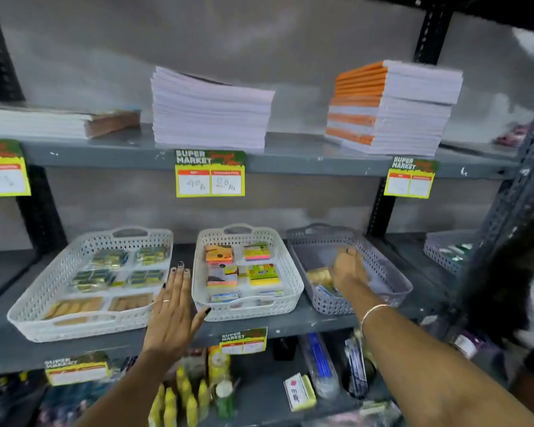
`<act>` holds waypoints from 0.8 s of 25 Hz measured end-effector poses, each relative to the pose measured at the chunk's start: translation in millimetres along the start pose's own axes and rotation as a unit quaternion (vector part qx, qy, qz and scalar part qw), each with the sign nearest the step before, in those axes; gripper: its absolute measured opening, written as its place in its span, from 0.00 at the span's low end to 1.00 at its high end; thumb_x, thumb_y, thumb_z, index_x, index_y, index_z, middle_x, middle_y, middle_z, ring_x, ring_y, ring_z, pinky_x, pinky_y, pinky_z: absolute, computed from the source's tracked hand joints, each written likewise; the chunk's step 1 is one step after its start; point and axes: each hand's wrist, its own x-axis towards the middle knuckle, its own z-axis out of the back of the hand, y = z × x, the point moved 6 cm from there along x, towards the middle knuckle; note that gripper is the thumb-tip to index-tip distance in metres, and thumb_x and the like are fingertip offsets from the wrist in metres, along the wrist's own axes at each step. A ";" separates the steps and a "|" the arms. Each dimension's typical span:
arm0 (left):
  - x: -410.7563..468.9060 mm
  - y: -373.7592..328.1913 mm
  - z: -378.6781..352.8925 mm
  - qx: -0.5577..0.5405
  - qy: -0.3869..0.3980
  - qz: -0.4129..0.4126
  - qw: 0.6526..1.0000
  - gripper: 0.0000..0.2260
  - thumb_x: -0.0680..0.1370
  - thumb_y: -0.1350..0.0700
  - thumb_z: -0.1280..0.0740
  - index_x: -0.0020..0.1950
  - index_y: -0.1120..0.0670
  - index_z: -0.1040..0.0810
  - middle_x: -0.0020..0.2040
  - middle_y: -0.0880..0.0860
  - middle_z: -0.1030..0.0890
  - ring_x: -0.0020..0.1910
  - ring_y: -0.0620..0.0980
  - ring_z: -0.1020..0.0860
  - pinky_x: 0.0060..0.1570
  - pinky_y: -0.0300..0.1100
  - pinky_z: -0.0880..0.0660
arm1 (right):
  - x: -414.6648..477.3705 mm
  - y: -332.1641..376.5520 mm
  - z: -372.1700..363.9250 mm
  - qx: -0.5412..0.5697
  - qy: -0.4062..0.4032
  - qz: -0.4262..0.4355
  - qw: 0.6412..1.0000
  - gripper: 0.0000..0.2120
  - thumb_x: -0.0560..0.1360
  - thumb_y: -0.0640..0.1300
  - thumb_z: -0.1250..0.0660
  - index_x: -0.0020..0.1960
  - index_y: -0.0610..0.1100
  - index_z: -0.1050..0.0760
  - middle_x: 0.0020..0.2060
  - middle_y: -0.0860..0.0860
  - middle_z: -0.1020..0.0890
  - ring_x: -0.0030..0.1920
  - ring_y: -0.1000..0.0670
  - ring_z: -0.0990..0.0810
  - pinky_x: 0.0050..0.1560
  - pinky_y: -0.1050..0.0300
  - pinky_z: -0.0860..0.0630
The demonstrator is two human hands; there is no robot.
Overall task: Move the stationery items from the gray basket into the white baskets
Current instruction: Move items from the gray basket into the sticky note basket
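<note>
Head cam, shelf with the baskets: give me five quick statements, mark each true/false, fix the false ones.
1. The right hand is inside the gray basket. True.
2. The left hand is holding a notebook. False: it is open and flat, empty, in front of the gap between the two white baskets.
3. The middle white basket holds colourful sticky-note pads. True.
4. The gray basket sits left of both white baskets. False: it is on their right.
5. The orange-edged stack of books is on the same shelf as the baskets. False: it is on the shelf above.
</note>
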 end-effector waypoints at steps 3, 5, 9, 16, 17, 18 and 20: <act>-8.1 17.4 -31.4 -0.020 0.022 0.036 0.999 0.39 0.76 0.33 0.59 0.73 0.63 0.53 0.74 0.62 0.45 0.73 0.56 0.47 0.70 0.53 0.45 | 15.0 -4.2 -43.6 -0.046 0.123 0.033 0.991 0.18 0.77 0.41 0.36 0.65 0.37 0.26 0.65 0.41 0.23 0.65 0.42 0.24 0.62 0.52 0.26; -14.9 24.9 -54.3 0.000 0.044 0.047 0.998 0.41 0.75 0.32 0.59 0.73 0.66 0.50 0.73 0.64 0.44 0.71 0.61 0.42 0.69 0.52 0.45 | 17.7 -3.2 -59.3 -0.059 0.169 0.060 0.982 0.19 0.77 0.41 0.35 0.66 0.36 0.27 0.65 0.40 0.24 0.65 0.42 0.24 0.62 0.53 0.26; -11.9 28.1 -71.5 0.024 0.130 0.057 0.990 0.49 0.69 0.26 0.60 0.72 0.66 0.44 0.72 0.64 0.40 0.70 0.61 0.39 0.67 0.52 0.39 | 32.1 -1.8 -75.4 -0.098 0.189 0.122 0.969 0.20 0.78 0.40 0.38 0.68 0.38 0.30 0.68 0.42 0.26 0.67 0.43 0.27 0.64 0.53 0.28; -6.6 28.6 -80.8 0.075 0.185 0.054 0.978 0.54 0.59 0.23 0.66 0.75 0.57 0.54 0.77 0.55 0.49 0.74 0.51 0.51 0.71 0.49 0.49 | 45.3 0.1 -97.4 -0.116 0.223 0.119 0.960 0.20 0.78 0.41 0.39 0.69 0.37 0.31 0.68 0.41 0.26 0.66 0.41 0.25 0.64 0.52 0.28; -7.0 29.2 -83.2 0.071 0.179 0.054 0.980 0.56 0.57 0.22 0.69 0.75 0.57 0.53 0.76 0.55 0.48 0.74 0.51 0.50 0.72 0.50 0.49 | 45.4 1.7 -93.6 -0.118 0.214 0.115 0.963 0.20 0.77 0.41 0.38 0.68 0.37 0.29 0.67 0.41 0.25 0.66 0.41 0.25 0.63 0.52 0.28; -7.3 30.4 -84.5 0.070 0.172 0.052 0.981 0.57 0.56 0.22 0.72 0.75 0.57 0.52 0.76 0.55 0.47 0.74 0.51 0.49 0.72 0.50 0.48 | 45.2 4.3 -86.3 -0.119 0.202 0.112 0.966 0.20 0.77 0.41 0.36 0.67 0.39 0.28 0.67 0.42 0.24 0.65 0.42 0.25 0.62 0.53 0.27; -8.4 29.8 -84.1 0.063 0.162 0.049 0.984 0.57 0.57 0.23 0.72 0.74 0.58 0.50 0.76 0.55 0.45 0.74 0.52 0.47 0.71 0.50 0.48 | 45.2 16.6 -65.4 -0.125 0.168 0.107 0.972 0.22 0.74 0.45 0.33 0.67 0.40 0.28 0.65 0.42 0.24 0.65 0.42 0.25 0.61 0.54 0.27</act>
